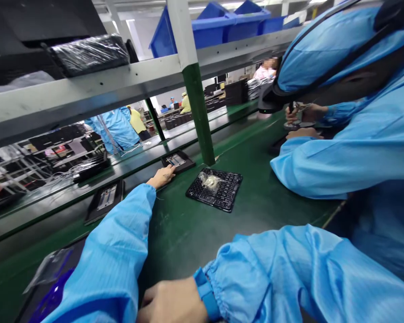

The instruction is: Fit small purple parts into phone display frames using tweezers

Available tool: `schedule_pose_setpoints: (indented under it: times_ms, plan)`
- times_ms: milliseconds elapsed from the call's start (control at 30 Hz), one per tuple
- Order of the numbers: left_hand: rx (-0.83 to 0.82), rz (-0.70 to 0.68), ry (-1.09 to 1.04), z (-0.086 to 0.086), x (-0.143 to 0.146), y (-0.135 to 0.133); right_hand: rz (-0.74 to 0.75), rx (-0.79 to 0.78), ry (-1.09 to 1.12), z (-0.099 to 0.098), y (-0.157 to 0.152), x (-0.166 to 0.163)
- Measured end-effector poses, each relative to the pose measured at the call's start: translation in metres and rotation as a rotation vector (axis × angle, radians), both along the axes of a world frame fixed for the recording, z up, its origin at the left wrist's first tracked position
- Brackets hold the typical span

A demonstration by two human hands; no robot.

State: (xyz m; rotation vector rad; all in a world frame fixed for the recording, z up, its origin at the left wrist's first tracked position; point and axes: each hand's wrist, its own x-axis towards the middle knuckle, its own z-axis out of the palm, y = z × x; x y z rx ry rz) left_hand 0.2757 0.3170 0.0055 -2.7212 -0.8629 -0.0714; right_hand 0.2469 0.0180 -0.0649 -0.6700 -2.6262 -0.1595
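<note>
My left hand point(163, 176) is stretched out across the green work surface point(175, 224). Its fingers are closed at the near corner of a black tray-like frame point(187, 164) with a silvery flat part inside. Low in the view is my right hand point(175, 301), slightly blurred, with curled fingers. My left sleeve and the picture's bottom edge hide the fingertips and whatever they hold. To the right of my left hand lies a black ribbed tray point(227, 190) bearing a clear plastic bag of pale small parts point(210, 181).
Another black frame point(106, 199) lies on the line at left, beyond a dark panel with blue film point(52, 291). A green-and-white post point(198, 112) rises to an overhead shelf point(148, 76) with blue bins point(218, 31). A co-worker in blue point(357, 148) leans in at right.
</note>
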Motion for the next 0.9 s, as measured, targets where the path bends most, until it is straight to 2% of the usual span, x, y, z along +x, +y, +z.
schedule_pose_setpoints:
  times_ms: [100, 167, 233, 367, 433, 533, 600, 667, 800, 900]
  plan:
    - [-0.006, 0.011, 0.013, 0.012, -0.057, -0.017, 0.314, 0.257, -0.044, 0.013, 0.002, 0.001]
    - [-0.017, 0.009, 0.010, 0.021, -0.093, -0.034, 0.350, 0.402, 0.007, 0.024, 0.002, 0.002]
    - [-0.037, -0.001, 0.005, 0.028, -0.128, -0.057, 0.364, 0.475, 0.057, 0.035, 0.002, 0.004]
    - [-0.100, -0.023, 0.005, 0.028, -0.194, -0.125, 0.478, 0.535, 0.237, 0.055, 0.001, 0.010]
    - [-0.131, -0.034, 0.000, 0.022, -0.223, -0.172, 0.419, 0.401, 0.391, 0.064, 0.000, 0.013]
    - [-0.172, -0.057, -0.015, 0.010, -0.260, -0.247, 0.105, 0.066, 0.769, 0.081, 0.008, 0.014]
    - [-0.127, -0.104, -0.010, 0.003, -0.278, -0.293, -0.075, -0.105, 1.043, 0.091, 0.023, 0.009]
    - [-0.065, -0.154, -0.008, -0.002, -0.290, -0.331, -0.157, -0.253, 1.156, 0.098, 0.043, 0.000]
    - [-0.028, -0.192, -0.062, -0.008, -0.298, -0.378, -0.191, -0.437, 1.137, 0.096, 0.082, -0.022]
    - [0.024, -0.226, -0.169, -0.010, -0.298, -0.384, -0.223, -0.515, 1.156, 0.084, 0.095, -0.032]
